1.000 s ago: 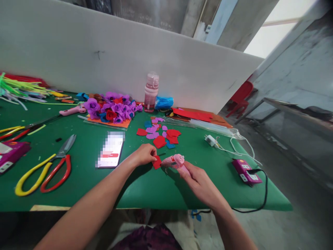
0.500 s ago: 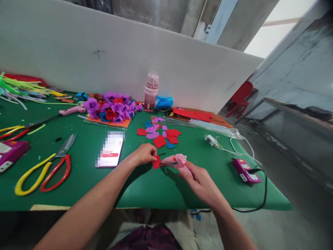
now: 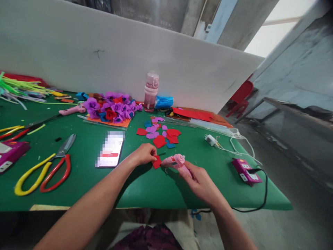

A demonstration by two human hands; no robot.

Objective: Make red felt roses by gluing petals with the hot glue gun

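My left hand point(image 3: 146, 153) pinches a small red petal piece point(image 3: 156, 162) above the green table point(image 3: 145, 194). Wrapped round the handle of a pink glue gun point(image 3: 175, 160) is my right hand point(image 3: 196, 176); the gun's nozzle points left and meets the petal's right edge. Just beyond my hands lie loose red petals point(image 3: 159, 141), purple petals point(image 3: 151, 129) and blue pieces point(image 3: 170, 144). A phone point(image 3: 111, 149) with a lit screen rests left of my left hand.
Scissors point(image 3: 62, 151) lie at the left. Purple and red paper flowers point(image 3: 117, 109) and a pink bottle point(image 3: 151, 92) are at the back, near clear sticks point(image 3: 213, 127). A white plug point(image 3: 211, 140) and a purple power box point(image 3: 246, 172) are at the right.
The rear of the glue gun has shifted slightly left, its nozzle staying by the petal. My left hand has hardly moved.
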